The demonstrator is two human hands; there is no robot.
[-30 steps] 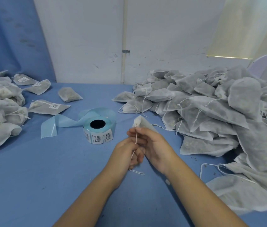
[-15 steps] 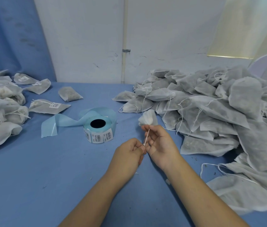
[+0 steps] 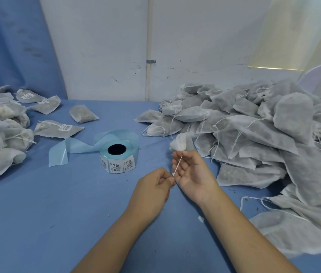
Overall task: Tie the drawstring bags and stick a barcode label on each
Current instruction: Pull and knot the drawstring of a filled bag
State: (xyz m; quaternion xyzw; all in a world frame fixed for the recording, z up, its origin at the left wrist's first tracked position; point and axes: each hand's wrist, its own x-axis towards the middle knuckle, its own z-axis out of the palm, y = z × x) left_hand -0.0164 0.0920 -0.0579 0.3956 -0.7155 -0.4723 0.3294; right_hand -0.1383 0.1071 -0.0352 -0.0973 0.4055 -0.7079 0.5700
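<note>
Right hand (image 3: 194,174) pinches the gathered neck of drawstring bag (image 3: 182,143); the bag sits just above its fingertips. Left hand (image 3: 152,187) pinches the drawstring (image 3: 177,165) end, and the string runs straight between the hands. Label roll (image 3: 119,154) to the left, bag pile (image 3: 254,131) to the right.

- Only two arms of the person are in shot, both cut off by the bottom edge.
- The left forearm (image 3: 120,233) is bare from the wrist down to where the shot ends. It's slim and smooth-looking.
- The right forearm (image 3: 244,233) is the same, bare the whole visible length.
- The left hand (image 3: 153,186) is bare and you mostly see the back of it, with the knuckles as soft bumps.
- The right hand (image 3: 193,174) is bare too, and it's mostly the palm side that shows.
- The fingers (image 3: 186,164) look slender. The nails are too small to say much about, tbh.
</note>
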